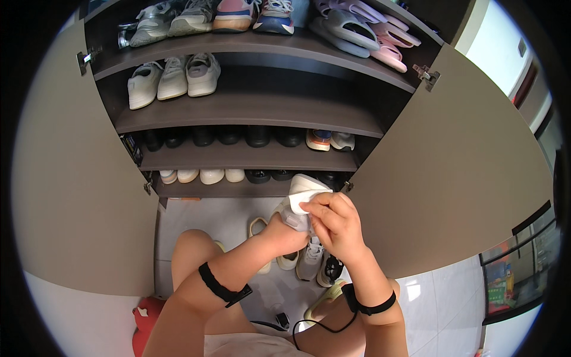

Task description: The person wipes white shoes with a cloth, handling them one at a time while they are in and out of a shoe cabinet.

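Observation:
A whitish shoe [296, 219] is held up in front of the lowest shelf, with my left hand [285, 236] closed around it; that hand's fingers are mostly hidden. My right hand [337, 218] pinches a folded white wipe or cloth [303, 198] against the shoe's far end. Below my hands, a gray lace-up sneaker [310, 261] and a black-and-white sneaker [331, 270] stand side by side on the floor. Cream-colored shoes [258, 226] are to their left, partly behind my left forearm.
An open shoe cabinet [250, 116] holds sneakers, slippers [352, 31] and dark shoes on several shelves. White sneakers [171, 80] stand at the left of one shelf. Its doors [80, 178] [450, 178] spread to both sides. A black cable [328, 328] hangs near my right arm; a red object [146, 317] lies at lower left.

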`<state>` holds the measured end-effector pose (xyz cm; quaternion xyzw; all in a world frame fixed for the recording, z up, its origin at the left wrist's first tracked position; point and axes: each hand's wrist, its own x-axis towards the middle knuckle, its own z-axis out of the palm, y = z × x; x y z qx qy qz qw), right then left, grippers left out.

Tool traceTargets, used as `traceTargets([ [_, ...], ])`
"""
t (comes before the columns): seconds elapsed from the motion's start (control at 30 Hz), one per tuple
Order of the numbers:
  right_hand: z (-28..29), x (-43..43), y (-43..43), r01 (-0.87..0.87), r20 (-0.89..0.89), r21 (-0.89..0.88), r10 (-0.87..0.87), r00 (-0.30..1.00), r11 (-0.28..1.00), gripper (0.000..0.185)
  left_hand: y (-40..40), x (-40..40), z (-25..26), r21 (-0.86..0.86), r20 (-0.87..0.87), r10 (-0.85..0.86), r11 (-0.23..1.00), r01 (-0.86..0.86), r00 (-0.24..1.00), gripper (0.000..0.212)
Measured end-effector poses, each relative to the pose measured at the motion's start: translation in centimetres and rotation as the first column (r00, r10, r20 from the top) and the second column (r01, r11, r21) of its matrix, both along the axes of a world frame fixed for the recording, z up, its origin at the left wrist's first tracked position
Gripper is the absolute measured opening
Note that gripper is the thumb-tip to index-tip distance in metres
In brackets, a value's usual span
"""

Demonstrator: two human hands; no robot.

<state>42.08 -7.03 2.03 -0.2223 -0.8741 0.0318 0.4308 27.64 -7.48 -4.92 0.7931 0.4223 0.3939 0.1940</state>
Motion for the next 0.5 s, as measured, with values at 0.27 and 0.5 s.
traceTargets([
  [0.27, -2.8, 3.9, 2.3, 0.24, -0.242, -0.235, -0.295, 0.924, 0.942, 0.016, 0.3, -2.2, 2.9, -0.603, -0.033, 0.191, 0.779, -0.172, 0.981, 0.037],
  [0.5, -1.5, 2.2, 1.7, 0.18, -0.078, -0.067, -0.185, 0.98, 0.981, 0.027, 0.4, -0.7, -1.5, -0.241, 0.196, 0.167, 0.963, -0.117, 0.966, 0.029],
])
